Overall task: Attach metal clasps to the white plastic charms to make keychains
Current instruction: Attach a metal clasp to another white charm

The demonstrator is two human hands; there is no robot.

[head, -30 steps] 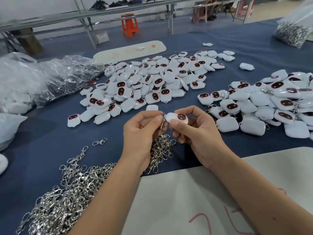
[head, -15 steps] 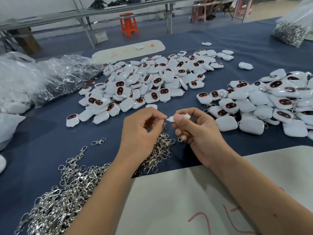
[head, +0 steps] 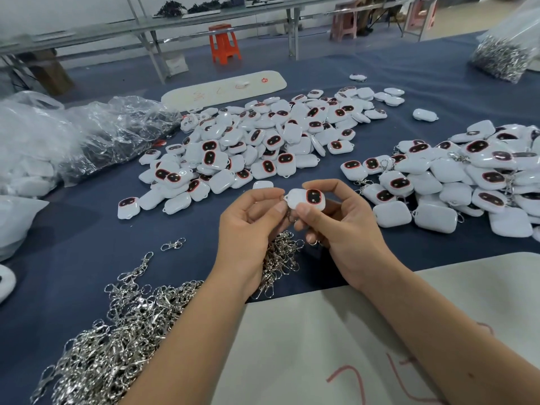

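while the right hand (head: 342, 226) pinches a white charm (head: 306, 199) with a red-rimmed dark face, the left hand (head: 251, 220) pinches its clasp (head: 289, 213).

The bench (head: 73, 252) has a dark blue cover. A big pile of white charms (head: 257, 141) lies in the middle. Another pile of charms (head: 467, 182) lies on the right, some with clasps on them. A heap of shiny metal clasps (head: 117, 331) lies at the near left. Clear plastic bags (head: 87, 135) lie at the far left. A white sheet (head: 321, 346) with red marks lies at the near edge. A long white board (head: 225, 87) lies at the back.
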